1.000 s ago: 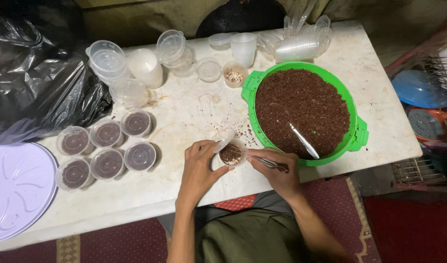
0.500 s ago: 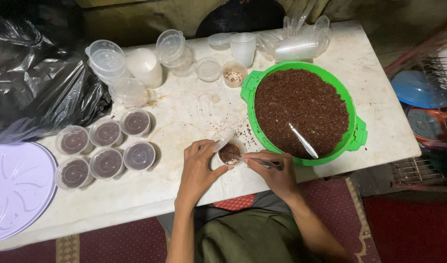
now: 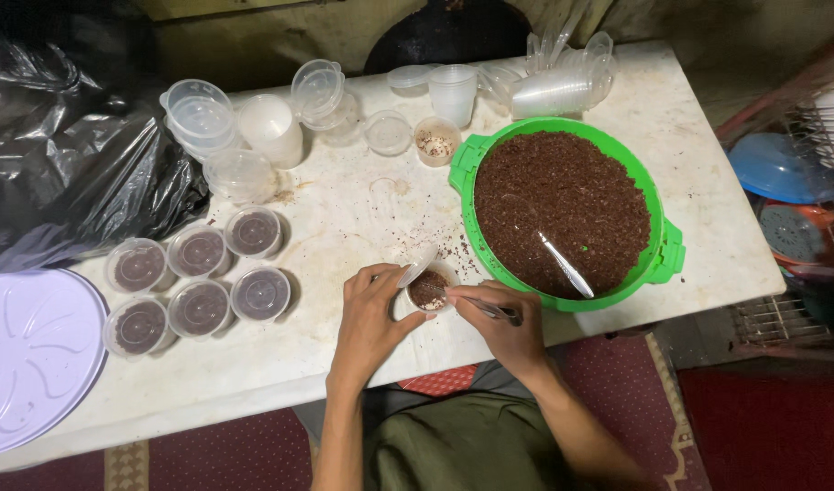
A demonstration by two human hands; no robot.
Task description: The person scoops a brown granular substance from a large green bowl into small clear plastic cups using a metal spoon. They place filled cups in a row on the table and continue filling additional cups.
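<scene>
My left hand (image 3: 371,314) grips a small clear cup (image 3: 429,289) partly filled with brown substrate, and holds its lid (image 3: 417,264) tilted up at the cup's far rim. My right hand (image 3: 501,323) pinches thin metal tweezers (image 3: 476,303) whose tips reach into the cup. Just right of the cup stands a green tub (image 3: 658,264) full of the same brown substrate, with a spoon (image 3: 565,265) lying on it.
Several closed filled cups (image 3: 199,277) sit in two rows at the left of the white table (image 3: 344,218). Empty cups and lids (image 3: 253,127) stand at the back, one small cup (image 3: 436,141) holding pale bits. A black bag (image 3: 62,173) and lilac lid (image 3: 26,355) lie far left.
My right hand has brought the tweezers from beside the cup to its rim, tips now over the substrate. The left hand keeps the cup and lid in place.
</scene>
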